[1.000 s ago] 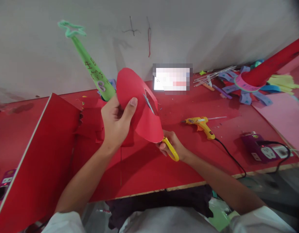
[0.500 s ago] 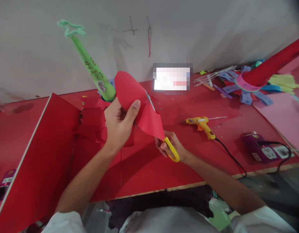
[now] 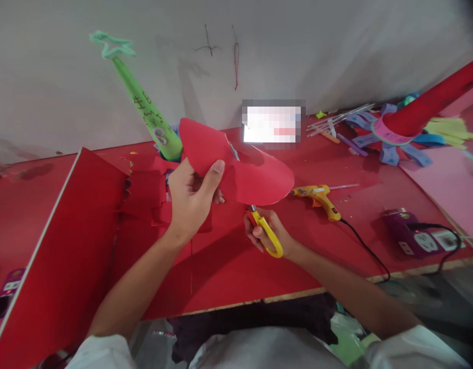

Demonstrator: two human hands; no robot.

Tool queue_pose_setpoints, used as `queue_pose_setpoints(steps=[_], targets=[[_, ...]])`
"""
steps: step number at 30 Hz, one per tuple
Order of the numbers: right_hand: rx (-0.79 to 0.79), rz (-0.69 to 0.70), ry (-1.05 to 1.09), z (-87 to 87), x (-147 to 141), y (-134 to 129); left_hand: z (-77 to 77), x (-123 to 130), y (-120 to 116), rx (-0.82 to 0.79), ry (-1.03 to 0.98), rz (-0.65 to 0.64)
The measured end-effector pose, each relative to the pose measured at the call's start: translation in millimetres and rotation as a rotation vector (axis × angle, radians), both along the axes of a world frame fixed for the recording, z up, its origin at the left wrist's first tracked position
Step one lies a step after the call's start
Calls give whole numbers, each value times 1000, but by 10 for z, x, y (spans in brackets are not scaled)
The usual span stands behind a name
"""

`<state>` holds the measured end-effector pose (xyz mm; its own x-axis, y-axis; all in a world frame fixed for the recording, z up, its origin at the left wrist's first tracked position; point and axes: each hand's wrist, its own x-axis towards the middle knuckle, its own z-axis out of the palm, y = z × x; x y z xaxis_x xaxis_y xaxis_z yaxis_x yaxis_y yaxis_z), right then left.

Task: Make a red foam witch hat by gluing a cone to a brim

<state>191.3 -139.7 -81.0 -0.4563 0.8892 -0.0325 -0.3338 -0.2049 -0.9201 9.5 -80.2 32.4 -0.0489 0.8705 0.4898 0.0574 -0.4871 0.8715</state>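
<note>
Red paper (image 3: 259, 179), curved and partly cut through, was held above the bench (image 3: 228, 277), pinched between thumb and fingers of the left hand (image 3: 192, 197). Right of that, the right hand (image 3: 269, 230) gripped yellow-handled scissors (image 3: 270, 238) just below the paper. Farther right lay a yellow glue gun (image 3: 319, 197).

Red sheet (image 3: 259, 179): matt ppr, smooth. Scissors (image 3: 270, 237): glossy plas. handles, metal blades. Glue gun (image 3: 316, 191): plas. Tbl edge (image 3: 293, 295): rough wd.
</note>
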Motion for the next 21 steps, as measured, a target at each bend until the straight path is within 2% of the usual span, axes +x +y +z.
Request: queue_pose_setpoints(steps=[12,21], targets=[[-27,2,48,7,-71,-80,-29,41,-15,-37,4,11],[-44,27,78,74,-113,-134,-52,66,-56,-67,0,-5]])
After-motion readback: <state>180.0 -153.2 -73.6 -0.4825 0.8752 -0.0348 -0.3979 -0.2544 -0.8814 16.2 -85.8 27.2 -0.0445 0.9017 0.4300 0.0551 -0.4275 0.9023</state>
